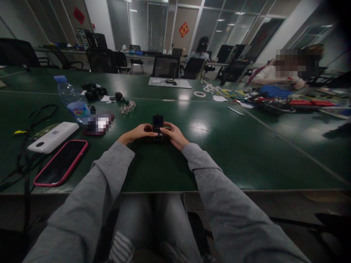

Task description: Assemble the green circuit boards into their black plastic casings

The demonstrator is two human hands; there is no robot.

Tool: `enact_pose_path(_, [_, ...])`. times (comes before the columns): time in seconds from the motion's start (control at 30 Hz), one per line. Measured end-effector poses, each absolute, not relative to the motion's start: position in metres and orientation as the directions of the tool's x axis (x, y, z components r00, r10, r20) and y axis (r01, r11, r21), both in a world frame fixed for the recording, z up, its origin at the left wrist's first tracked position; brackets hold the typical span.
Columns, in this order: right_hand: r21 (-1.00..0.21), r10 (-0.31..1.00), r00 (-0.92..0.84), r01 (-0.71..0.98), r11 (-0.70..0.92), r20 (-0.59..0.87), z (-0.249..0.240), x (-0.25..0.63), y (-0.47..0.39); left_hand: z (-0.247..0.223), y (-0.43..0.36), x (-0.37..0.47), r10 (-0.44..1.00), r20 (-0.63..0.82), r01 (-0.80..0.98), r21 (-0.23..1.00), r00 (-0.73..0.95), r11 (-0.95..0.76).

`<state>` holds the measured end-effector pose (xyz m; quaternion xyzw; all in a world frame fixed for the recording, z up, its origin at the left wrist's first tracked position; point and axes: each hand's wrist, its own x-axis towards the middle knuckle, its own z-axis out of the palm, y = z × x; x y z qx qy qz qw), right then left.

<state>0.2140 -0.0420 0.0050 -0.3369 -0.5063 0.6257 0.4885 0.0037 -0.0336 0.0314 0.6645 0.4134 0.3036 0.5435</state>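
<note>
Straight ahead, a small black handheld device (158,123) with a dark screen on top and buttons below stands upright at the green table. My left hand (141,132) grips its left side, thumb across the lower front. On the other side my right hand (173,134) is wrapped round it, with the thumb lying on the front by the buttons. The fingers behind the device are partly hidden. Grey sleeves cover both my forearms.
On the left lie a pink-cased phone (61,162), a white power bank (54,137), black cables, a tilted plastic bottle (71,98) and eyeglasses (128,106). At right sit a pen-like rod (235,111), a white ring (199,94) and a heap of cables. Two people sit farther back.
</note>
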Motion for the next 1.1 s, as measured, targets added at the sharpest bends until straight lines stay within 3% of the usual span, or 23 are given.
enact_pose_path(0.73, [-0.975, 0.948, -0.291, -0.212, 0.070, 0.132, 0.003, 0.211, -0.046, 0.023, -0.035, 0.008, 0.902, 0.030, 0.136, 0.986, 0.430, -0.098])
enact_pose_path(1.1, [-0.976, 0.952, -0.290, -0.216, 0.029, 0.092, 0.004, 0.210, -0.045, 0.022, -0.033, 0.007, 0.899, -0.022, 0.129, 0.991, 0.437, -0.039])
